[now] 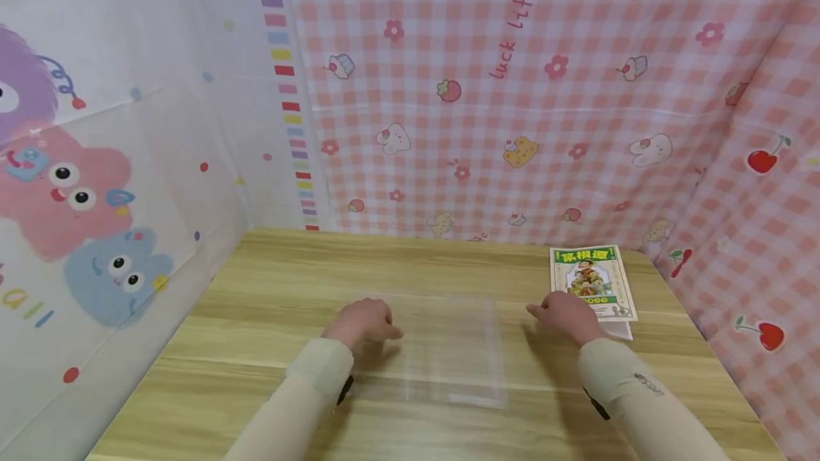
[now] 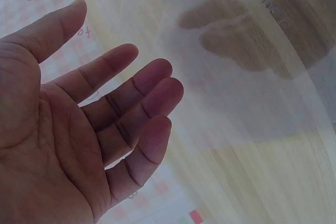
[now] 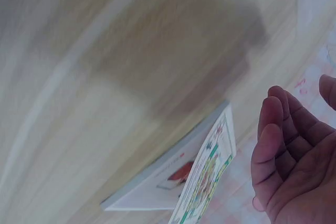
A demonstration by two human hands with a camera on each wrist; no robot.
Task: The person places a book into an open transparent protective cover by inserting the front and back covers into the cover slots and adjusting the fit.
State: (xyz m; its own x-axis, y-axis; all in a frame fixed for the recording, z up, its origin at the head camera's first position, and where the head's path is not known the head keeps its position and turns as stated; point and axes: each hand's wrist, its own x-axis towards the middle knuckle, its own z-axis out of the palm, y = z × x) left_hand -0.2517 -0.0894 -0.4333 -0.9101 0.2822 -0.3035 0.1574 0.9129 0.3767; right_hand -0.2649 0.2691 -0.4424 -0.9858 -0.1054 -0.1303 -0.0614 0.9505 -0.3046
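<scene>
At the far left, a white cloth (image 1: 192, 112) printed with cartoon figures hangs along the left edge of the wood-grain table (image 1: 288, 269). A pink checked cloth (image 1: 487, 119) hangs along the back edge, and a 2nd checked cloth (image 1: 769, 233), printed with cherries, borders the right edge.

Coming in from the front edge, a person's left hand (image 1: 365, 324) hangs above the left part of a clear plastic sheet (image 1: 455, 347). Its fingers are spread a little apart and loosely bent, the thumb wide of them; the hand's shadow falls on the sheet. The sheet lies flat near the middle of the table, between the left and right edges, with its right part in plain sight.

Further right, the right hand (image 1: 565, 315) is raised near the back right corner, its fingers loosely bent and close together, the thumb held off from them. Just beyond it lies a booklet (image 1: 589, 277) with a green, yellow and cream cover, near that corner; the right wrist view shows a gap between hand and booklet. The cover stands up from a white layer (image 1: 621, 331) below; whether these are 1 item or 2, I cannot tell.
</scene>
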